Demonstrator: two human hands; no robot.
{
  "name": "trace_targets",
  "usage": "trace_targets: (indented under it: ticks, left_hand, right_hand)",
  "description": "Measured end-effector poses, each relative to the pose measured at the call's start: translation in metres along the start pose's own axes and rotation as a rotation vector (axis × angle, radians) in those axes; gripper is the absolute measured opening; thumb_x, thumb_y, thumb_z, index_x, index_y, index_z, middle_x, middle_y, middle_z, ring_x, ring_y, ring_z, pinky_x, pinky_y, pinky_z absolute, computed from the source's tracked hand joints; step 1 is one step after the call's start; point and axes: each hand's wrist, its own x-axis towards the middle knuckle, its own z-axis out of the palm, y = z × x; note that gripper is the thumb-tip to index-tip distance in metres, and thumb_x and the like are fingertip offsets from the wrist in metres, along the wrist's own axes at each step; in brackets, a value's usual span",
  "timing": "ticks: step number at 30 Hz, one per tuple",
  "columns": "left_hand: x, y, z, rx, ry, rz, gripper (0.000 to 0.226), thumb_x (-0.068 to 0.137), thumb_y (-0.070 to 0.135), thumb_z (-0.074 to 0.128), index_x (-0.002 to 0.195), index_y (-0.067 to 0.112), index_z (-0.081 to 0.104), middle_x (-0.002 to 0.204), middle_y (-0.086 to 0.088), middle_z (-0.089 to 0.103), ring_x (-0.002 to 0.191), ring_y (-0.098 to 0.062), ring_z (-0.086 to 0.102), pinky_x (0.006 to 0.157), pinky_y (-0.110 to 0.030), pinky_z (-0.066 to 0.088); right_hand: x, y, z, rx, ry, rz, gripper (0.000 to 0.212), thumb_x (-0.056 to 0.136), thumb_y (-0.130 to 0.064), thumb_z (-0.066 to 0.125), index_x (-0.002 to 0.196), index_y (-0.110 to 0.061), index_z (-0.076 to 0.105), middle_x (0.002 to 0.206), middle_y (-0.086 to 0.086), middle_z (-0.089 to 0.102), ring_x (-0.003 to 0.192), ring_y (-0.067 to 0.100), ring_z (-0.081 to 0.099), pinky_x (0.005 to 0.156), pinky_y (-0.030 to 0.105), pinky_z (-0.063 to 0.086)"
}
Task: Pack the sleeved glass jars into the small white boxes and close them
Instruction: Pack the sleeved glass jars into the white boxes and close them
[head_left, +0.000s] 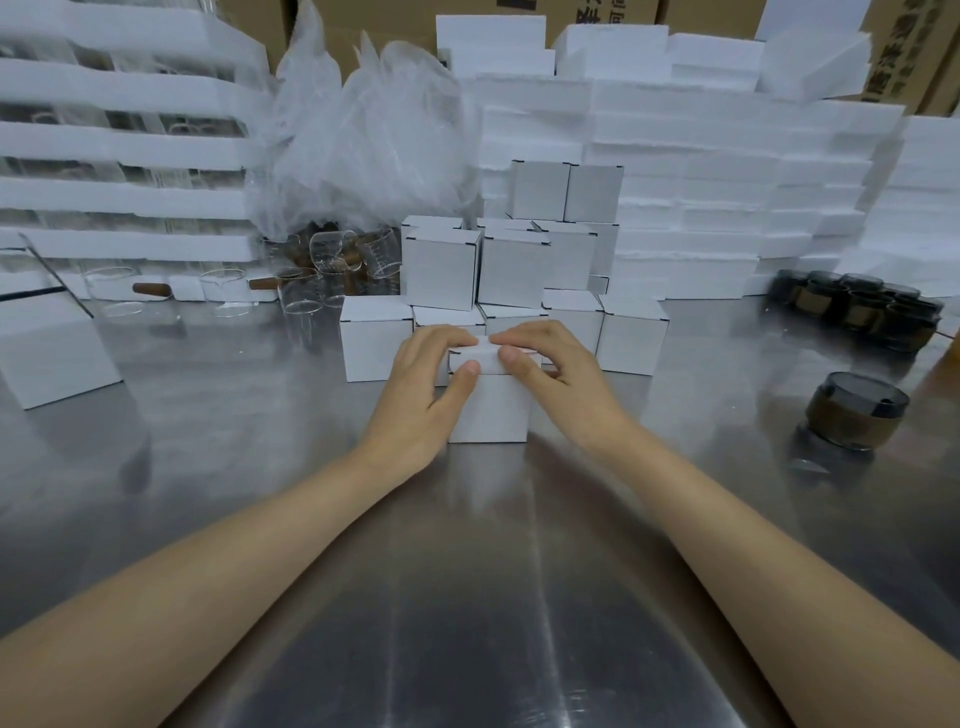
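A small white box stands on the steel table in the middle. My left hand grips its left side, thumb on the front flap, fingers over the lid. My right hand grips the right side, thumb pressing the lid's front edge. What the box holds is hidden. One dark jar with a brown sleeve stands at the right, and a cluster of similar sleeved jars sits farther back right.
Closed white boxes are stacked just behind my hands. Clear glass beakers and plastic bags lie back left. Foam slabs pile up at the back and left. A larger white box sits at the left.
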Motion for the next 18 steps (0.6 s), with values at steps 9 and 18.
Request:
trace_targets:
  ticks: [9, 18]
  left_hand:
    - [0.004, 0.003, 0.000, -0.020, -0.001, -0.073, 0.014, 0.101, 0.017, 0.046, 0.099, 0.015, 0.059, 0.119, 0.001, 0.054, 0.115, -0.016, 0.046, 0.098, -0.026, 0.036]
    - [0.003, 0.003, -0.001, -0.034, -0.005, -0.055, 0.019, 0.101, 0.008, 0.042, 0.104, 0.008, 0.061, 0.121, -0.003, 0.053, 0.119, -0.015, 0.046, 0.099, -0.023, 0.035]
  right_hand:
    - [0.001, -0.012, -0.002, 0.195, -0.131, 0.258, 0.022, 0.095, -0.023, 0.058, 0.110, -0.030, 0.072, 0.134, -0.012, 0.042, 0.118, -0.007, 0.044, 0.103, 0.020, 0.033]
    - [-0.004, -0.009, -0.006, -0.041, -0.313, 0.142, 0.045, 0.082, -0.011, 0.074, 0.113, -0.035, 0.052, 0.130, -0.010, 0.040, 0.134, 0.002, 0.027, 0.102, 0.001, 0.021]
